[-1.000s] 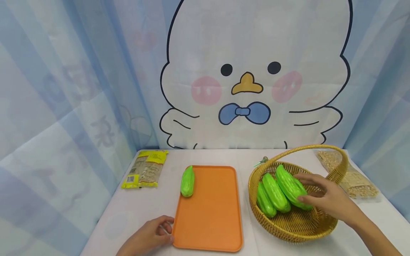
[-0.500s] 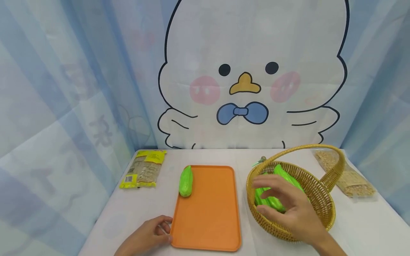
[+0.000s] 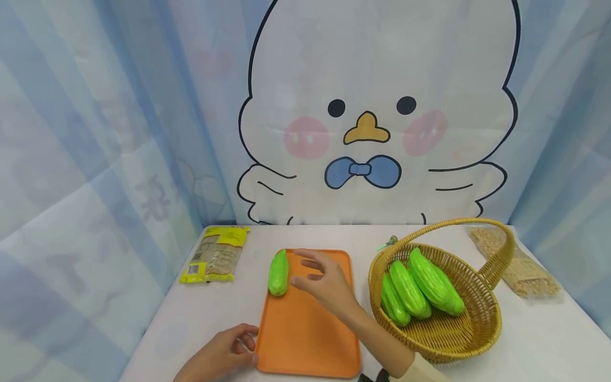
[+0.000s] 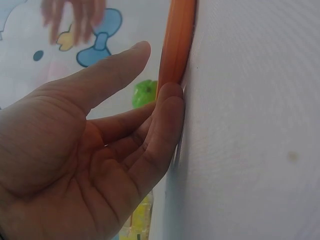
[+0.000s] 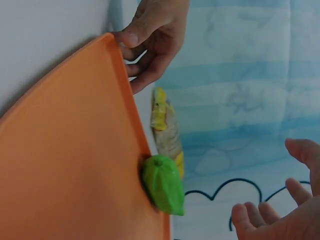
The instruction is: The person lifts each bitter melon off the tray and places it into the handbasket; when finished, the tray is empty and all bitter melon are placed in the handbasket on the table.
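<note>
An orange tray (image 3: pixel 310 329) lies on the white table, with one green ridged gourd (image 3: pixel 279 273) on its far left edge. My right hand (image 3: pixel 324 284) hovers over the tray just right of that gourd, fingers spread and holding nothing. The right wrist view shows the same gourd (image 5: pixel 164 186) at the tray (image 5: pixel 65 160) rim, apart from my open right hand (image 5: pixel 280 215). My left hand (image 3: pixel 224 353) rests on the table, its fingertips against the tray's near left corner. In the left wrist view the left hand (image 4: pixel 100 150) touches the tray edge (image 4: pixel 175 45) with relaxed fingers.
A wicker basket (image 3: pixel 458 331) with a handle stands right of the tray and holds three green gourds (image 3: pixel 420 289). A yellow packet (image 3: pixel 217 254) lies at the far left, a clear bag of grains (image 3: pixel 520 265) at the far right. A cartoon chick curtain hangs behind.
My right hand has left the basket without a gourd and moved left across the tray to beside the lone gourd. The left hand has stayed at the tray corner.
</note>
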Tool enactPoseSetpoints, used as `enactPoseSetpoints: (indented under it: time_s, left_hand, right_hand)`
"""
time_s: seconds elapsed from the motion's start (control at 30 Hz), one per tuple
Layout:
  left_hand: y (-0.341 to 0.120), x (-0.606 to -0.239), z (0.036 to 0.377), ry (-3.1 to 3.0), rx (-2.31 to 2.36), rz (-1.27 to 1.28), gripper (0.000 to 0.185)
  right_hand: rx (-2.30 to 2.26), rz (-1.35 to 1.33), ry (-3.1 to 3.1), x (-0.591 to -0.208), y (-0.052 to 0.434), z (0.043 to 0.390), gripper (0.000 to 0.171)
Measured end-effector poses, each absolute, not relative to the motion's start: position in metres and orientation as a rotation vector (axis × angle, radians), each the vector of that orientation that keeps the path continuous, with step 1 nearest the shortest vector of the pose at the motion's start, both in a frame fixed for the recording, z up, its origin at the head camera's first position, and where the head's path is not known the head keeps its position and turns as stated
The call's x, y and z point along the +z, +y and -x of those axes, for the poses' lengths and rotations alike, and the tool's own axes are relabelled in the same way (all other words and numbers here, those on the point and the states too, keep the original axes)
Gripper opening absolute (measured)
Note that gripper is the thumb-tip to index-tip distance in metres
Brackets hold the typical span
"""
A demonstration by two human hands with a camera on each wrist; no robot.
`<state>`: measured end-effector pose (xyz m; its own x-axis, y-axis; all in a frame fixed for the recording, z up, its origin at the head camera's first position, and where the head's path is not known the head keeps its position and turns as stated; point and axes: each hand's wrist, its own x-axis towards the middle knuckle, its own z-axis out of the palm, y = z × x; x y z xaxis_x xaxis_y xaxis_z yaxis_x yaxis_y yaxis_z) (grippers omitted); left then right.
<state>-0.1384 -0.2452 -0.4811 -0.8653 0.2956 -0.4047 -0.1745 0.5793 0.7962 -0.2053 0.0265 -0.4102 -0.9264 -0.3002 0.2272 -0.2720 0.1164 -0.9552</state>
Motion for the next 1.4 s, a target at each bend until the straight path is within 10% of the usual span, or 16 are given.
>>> enactPoseSetpoints:
  time_s: [1.4]
  left_hand:
    - [-0.246, -0.482, 0.139, 2.314, 1.241, -0.151, 0.055]
  right_hand:
    - [-1.611, 0.527, 2.564, -0.489, -0.031, 0.259, 0.059]
